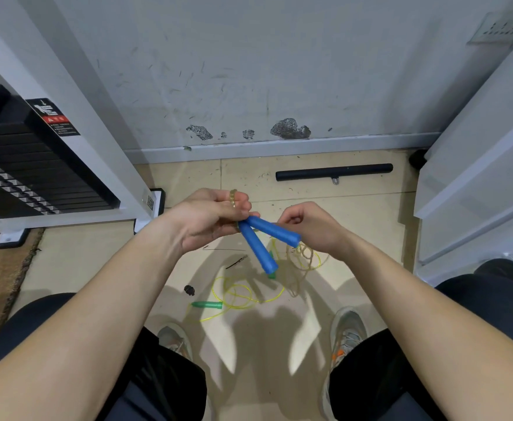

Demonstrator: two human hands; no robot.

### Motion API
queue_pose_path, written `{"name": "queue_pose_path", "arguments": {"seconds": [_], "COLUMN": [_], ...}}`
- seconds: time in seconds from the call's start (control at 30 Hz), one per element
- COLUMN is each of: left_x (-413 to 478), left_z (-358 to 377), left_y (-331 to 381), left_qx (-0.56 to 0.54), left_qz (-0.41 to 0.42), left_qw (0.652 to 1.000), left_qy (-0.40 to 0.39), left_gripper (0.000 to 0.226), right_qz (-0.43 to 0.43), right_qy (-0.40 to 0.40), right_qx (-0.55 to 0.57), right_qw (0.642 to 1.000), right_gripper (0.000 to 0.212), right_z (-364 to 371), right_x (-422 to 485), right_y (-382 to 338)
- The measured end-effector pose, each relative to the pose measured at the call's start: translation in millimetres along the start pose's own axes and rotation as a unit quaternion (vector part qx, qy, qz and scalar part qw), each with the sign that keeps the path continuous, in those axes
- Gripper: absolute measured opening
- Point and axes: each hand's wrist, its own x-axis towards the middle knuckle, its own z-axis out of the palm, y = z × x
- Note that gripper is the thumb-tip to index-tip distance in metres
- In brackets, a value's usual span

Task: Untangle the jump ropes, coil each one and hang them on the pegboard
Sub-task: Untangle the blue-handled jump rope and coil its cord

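Note:
Two blue jump-rope handles (258, 246) cross in front of me above the floor. My left hand (211, 218) grips their top ends together with a loop of pale beaded cord (233, 198) that shows over my fingers. My right hand (312, 227) is curled around the same cord beside the upper handle, and a tan tangle of it (305, 256) hangs below that hand. On the tiles below lies a yellow-green rope (237, 294) in loose loops, with one green handle (207, 305) flat on the floor and another partly hidden behind the blue handles.
A black bar with a small ring (334, 172) lies by the skirting board. A black weight stack in a white frame (36, 174) stands at left, white panels (473, 189) at right. A small dark object (189, 290) and a thin stick (236, 262) lie on the tiles. My shoes (347, 332) are below.

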Motion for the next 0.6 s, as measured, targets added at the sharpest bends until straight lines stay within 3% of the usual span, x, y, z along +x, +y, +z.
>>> {"name": "queue_pose_path", "arguments": {"seconds": [0.17,0.37,0.6], "left_x": [0,11,16], "left_z": [9,10,17], "left_y": [-7,-20,-27], "left_qx": [0.18,0.382,0.398], "left_qz": [0.056,0.15,0.2], "left_qw": [0.982,0.906,0.889], "left_qy": [0.033,0.101,0.107], "left_gripper": [0.028,0.023,0.022], "right_qz": [-0.008,-0.01,-0.001], "right_qy": [-0.014,0.005,0.044], "right_qx": [0.004,0.017,0.036], "right_qw": [1.0,1.0,0.998], "right_gripper": [0.017,0.025,0.021], "right_z": [-7,-3,3], "right_x": [-6,-9,-7], "right_y": [-10,-19,-22]}}
